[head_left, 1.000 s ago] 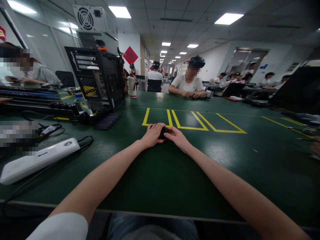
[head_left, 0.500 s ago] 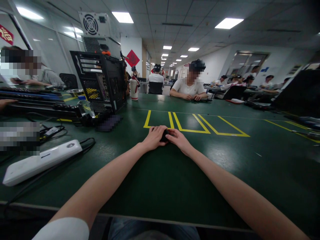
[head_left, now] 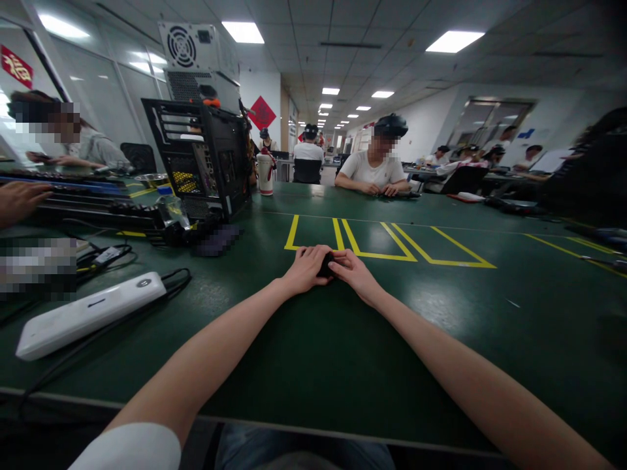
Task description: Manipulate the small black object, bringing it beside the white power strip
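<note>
The left hand [head_left: 309, 267] is curling its fingers over a small black object [head_left: 325, 266]; the right hand [head_left: 353, 271] is pinching its edge, neither grip visibly changing, near the yellow tape [head_left: 386, 256]. Beyond, 1 co-worker's hand [head_left: 20, 200] is extending further into view, well apart.

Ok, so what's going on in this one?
A person holds a small black object between their left hand and right hand, low over a green table; the fingers hide much of it. The hands are at the near edge of some yellow tape. Off to the left are a white power strip and a computer case. Someone in a white shirt sits across the table.
</note>
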A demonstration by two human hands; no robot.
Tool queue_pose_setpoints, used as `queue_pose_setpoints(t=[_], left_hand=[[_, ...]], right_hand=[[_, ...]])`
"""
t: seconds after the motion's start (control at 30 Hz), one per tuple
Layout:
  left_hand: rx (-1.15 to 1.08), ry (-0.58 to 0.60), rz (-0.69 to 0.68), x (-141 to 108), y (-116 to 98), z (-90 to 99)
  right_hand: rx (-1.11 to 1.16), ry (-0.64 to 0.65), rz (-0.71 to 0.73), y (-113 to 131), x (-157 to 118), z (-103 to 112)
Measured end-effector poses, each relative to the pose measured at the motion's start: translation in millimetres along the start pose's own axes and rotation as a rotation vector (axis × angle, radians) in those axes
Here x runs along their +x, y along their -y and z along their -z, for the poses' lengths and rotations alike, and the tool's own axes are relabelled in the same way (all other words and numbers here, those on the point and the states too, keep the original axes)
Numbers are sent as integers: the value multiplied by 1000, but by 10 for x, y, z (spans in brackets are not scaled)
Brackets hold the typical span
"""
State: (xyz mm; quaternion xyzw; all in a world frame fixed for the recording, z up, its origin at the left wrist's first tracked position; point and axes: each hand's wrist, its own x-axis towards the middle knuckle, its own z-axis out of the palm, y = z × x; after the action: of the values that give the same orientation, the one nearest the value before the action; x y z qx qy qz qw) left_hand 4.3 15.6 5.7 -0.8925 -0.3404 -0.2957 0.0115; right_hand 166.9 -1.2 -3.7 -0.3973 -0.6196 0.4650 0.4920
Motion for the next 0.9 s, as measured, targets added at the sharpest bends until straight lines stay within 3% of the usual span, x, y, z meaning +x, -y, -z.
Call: queue_pose_setpoints(t=[0.13,0.3,0.7,0.9], left_hand=[[-7,-3,-1,0,8,-6],[-2,5,1,-4,6,-1],[-9,-9,-6,3,29,-29],[-9,9,-16,-6,34,-10]], right_hand=[[-23,23,-28,-14,19,21],[14,68,52,61,-18,0],[23,8,-66,34,10,-1],[27,58,80,64,-17,-4]])
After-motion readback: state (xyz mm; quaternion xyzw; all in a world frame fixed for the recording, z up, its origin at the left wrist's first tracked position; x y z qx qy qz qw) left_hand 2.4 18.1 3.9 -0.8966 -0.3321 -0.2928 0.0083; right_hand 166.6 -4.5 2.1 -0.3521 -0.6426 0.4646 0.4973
